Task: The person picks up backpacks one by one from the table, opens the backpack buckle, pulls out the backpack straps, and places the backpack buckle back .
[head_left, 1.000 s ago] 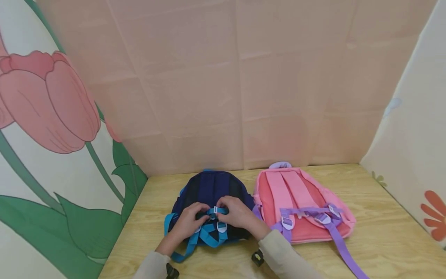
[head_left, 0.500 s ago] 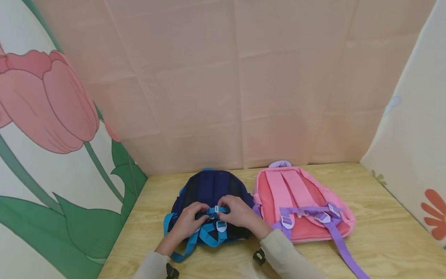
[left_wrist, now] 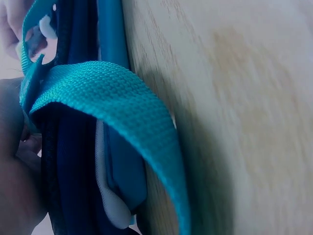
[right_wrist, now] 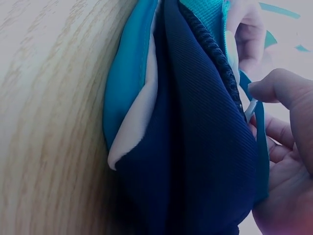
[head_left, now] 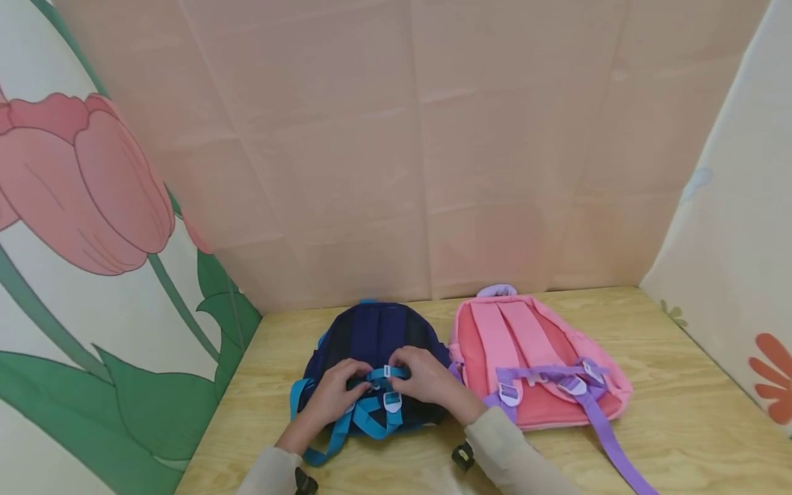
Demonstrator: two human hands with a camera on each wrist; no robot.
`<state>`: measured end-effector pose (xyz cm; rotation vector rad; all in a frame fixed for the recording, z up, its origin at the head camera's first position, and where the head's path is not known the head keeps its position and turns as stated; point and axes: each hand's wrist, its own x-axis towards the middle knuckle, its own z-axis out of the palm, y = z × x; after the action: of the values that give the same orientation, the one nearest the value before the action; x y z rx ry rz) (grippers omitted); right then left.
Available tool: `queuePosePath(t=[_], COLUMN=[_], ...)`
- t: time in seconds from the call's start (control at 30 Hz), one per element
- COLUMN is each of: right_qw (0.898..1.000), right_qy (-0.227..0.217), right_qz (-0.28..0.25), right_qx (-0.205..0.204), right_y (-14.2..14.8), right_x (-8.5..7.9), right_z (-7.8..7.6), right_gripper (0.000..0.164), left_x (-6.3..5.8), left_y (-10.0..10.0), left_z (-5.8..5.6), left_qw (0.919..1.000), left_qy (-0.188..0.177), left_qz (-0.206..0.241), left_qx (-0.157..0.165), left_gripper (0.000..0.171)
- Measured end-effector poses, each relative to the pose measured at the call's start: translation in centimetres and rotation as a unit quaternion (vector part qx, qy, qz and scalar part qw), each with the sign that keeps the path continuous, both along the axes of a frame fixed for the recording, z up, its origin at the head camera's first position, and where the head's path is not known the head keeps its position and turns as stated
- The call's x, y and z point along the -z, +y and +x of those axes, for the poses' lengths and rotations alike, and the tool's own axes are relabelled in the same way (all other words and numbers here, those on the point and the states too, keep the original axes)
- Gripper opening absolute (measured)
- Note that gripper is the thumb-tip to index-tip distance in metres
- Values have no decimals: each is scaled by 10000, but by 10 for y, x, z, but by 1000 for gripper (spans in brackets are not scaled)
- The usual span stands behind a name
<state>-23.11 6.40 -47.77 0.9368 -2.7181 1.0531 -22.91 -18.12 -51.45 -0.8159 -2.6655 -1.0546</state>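
Note:
A navy backpack [head_left: 379, 326] lies with its back panel and shoulder straps facing up, at the middle of the wooden table. Above its lower half, my left hand [head_left: 334, 393] and right hand [head_left: 423, 377] pinch a bright blue chest strap [head_left: 377, 375] between thumb and fingers. A small white slider [head_left: 387, 371] sits on this strap, close to my right fingertips. Below hang more blue webbing and a white buckle [head_left: 392, 401]. In the right wrist view, my right thumb [right_wrist: 274, 87] presses near a white plastic piece [right_wrist: 251, 108]. The left fingertips are partly hidden.
A pink backpack [head_left: 489, 357] with purple straps [head_left: 609, 440] lies just right of the navy one, close to it. Loose blue webbing [head_left: 328, 450] trails onto the table [head_left: 247, 426] at left. A beige sheet [head_left: 346, 172] hangs behind.
My right hand has shifted slightly to the right, and the white slider has moved with it. The left hand stays almost still. Both backpacks stay in place.

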Motion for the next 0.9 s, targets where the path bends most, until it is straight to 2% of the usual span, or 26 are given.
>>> queuePosePath(t=[0.67,0.9], right_qw=[9994,9994], right_qy=[351,317], right_qz=[11,74], right_qx=[47,89], right_y=[5,7], right_x=[-1,-1], right_z=[0,1], right_gripper=[14,15], left_x=[-3,-3], left_y=[2,1], left_z=[1,1], left_qw=[9999,9999], left_qy=[-72,-96], left_qz=[-77,-52], left_qx=[-40,-29], left_gripper=[23,23])
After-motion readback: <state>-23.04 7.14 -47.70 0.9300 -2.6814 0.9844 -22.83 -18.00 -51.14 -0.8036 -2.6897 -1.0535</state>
